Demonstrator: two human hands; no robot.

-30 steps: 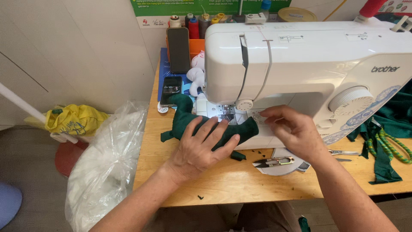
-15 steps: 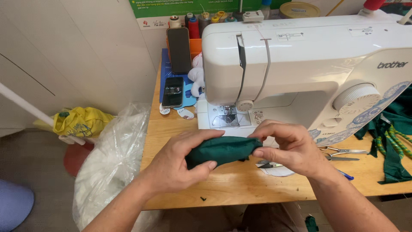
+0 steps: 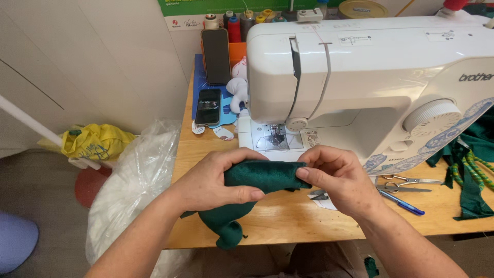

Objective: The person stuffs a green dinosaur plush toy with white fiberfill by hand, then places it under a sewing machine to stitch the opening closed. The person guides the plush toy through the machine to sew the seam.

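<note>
My left hand (image 3: 216, 183) and right hand (image 3: 337, 177) both pinch green fabric (image 3: 260, 175), held off table (image 3: 288, 216) before sewing machine (image 3: 360, 77). Two-end grip keeps roll taut; tail hangs over edge. Scissors (image 3: 406, 183) near right.

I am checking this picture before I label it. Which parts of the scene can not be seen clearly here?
- Head view: the middle of the green fabric piece is covered by the left hand and right hand.
- The sewing machine is cut off by the right and top edges.
- The thread spools are cut off by the top edge.
- The scissors are partly behind the right hand.
- The phone screen is too small to read.
</note>
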